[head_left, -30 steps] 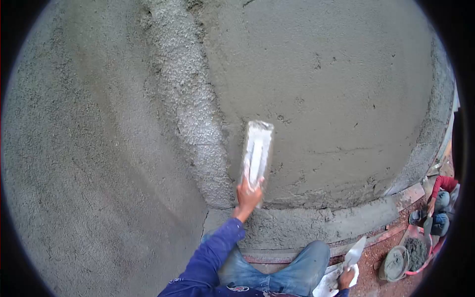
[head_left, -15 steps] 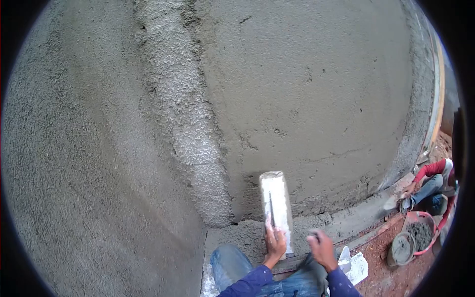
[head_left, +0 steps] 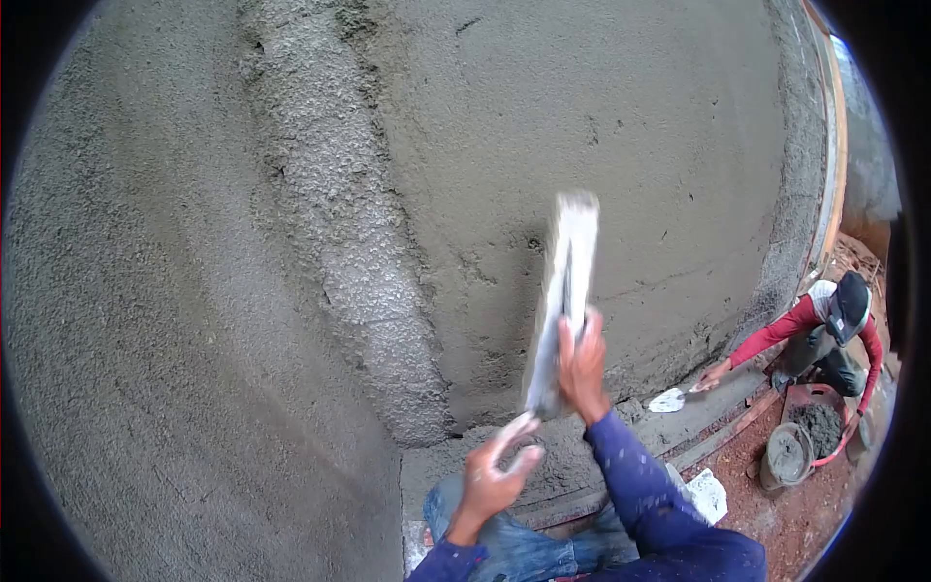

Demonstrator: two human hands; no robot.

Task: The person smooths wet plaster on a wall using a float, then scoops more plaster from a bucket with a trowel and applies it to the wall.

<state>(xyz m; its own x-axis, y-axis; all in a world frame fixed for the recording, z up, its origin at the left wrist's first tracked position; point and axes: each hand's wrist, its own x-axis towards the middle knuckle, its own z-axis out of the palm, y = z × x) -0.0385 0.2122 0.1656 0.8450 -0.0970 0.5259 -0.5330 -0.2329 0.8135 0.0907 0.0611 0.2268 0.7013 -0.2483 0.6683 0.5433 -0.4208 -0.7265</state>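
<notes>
My right hand (head_left: 584, 369) is closed on the handle of a long, pale, plaster-smeared float (head_left: 565, 281), which stands tilted upright in front of the wet grey wall (head_left: 659, 155). The float is slightly blurred. Below its lower end is my left hand (head_left: 493, 480), its thumb and fingers apart and its fingertips close to the float's bottom edge; whether they touch it I cannot tell. A rough, lighter vertical strip (head_left: 364, 242) runs down the wall to the left of the float.
At the right a crouching person (head_left: 824, 330) in red sleeves holds a trowel (head_left: 667, 400) on the ledge (head_left: 718, 398). Near that person are a red container (head_left: 832, 458) of grey mortar and a bucket (head_left: 786, 456). A white, mortar-spotted piece (head_left: 708, 495) lies on reddish ground.
The float has passed from my left hand to my right and is higher. My left hand has moved down and left. The other person has leaned in, with the trowel extended toward the ledge.
</notes>
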